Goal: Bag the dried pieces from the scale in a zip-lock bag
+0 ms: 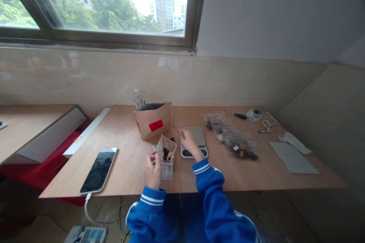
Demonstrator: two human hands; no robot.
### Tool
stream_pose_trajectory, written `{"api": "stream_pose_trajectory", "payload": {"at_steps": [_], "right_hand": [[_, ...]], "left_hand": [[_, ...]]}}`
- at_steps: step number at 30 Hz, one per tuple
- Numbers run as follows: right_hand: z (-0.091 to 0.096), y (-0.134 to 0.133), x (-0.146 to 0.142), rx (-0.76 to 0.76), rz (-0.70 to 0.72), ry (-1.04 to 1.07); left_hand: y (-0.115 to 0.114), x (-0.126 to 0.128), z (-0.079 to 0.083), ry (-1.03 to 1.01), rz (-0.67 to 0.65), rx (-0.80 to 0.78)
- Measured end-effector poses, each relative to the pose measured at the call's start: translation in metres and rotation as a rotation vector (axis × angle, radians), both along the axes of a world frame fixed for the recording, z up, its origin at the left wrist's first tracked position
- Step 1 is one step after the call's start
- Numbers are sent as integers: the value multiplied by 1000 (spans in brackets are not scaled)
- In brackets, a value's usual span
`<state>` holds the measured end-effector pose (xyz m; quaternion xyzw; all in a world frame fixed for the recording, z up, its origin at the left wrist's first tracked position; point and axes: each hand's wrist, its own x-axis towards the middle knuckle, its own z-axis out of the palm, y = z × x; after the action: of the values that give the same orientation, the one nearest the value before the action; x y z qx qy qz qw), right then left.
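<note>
My left hand (153, 170) pinches the edge of a small clear zip bag (167, 171), which stands propped with its mouth up. Dark and tan dried pieces (167, 154) show inside it. My right hand (189, 141) is over the left part of a white kitchen scale (199, 136), fingers reaching left and slightly apart, with nothing visible in them. A dark dried piece (172, 139) lies on the table between the bag and the scale. Behind the bag stands an open brown paper pouch (155, 123) with a red label; its contents are hidden.
Several filled zip bags (242, 148) lie right of the scale. Further right are a green-handled screwdriver (240, 115), a white dome camera (254, 114) with its cable, and a white sheet (293, 157). A phone (99, 171) on a charging cable lies left. A bottle (139, 98) stands behind the pouch.
</note>
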<state>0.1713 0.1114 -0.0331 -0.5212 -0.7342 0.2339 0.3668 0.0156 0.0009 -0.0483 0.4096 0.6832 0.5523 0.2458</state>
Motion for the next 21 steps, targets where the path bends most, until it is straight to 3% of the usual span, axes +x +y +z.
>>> {"api": "stream_pose_trajectory", "payload": {"at_steps": [4, 9, 12, 16, 21], "right_hand": [[-7, 2, -22, 14, 137, -474], [-12, -2, -34, -1, 105, -575], [6, -1, -28, -10, 37, -448], [47, -9, -20, 52, -89, -71], [77, -29, -21, 20, 54, 230]], "left_hand": [[-3, -4, -1, 23, 6, -10], [-5, -4, 1, 29, -6, -14], [-5, -2, 2, 35, 1, -20], [-5, 1, 4, 50, 13, -61], [-4, 3, 1, -11, -31, -73]]}}
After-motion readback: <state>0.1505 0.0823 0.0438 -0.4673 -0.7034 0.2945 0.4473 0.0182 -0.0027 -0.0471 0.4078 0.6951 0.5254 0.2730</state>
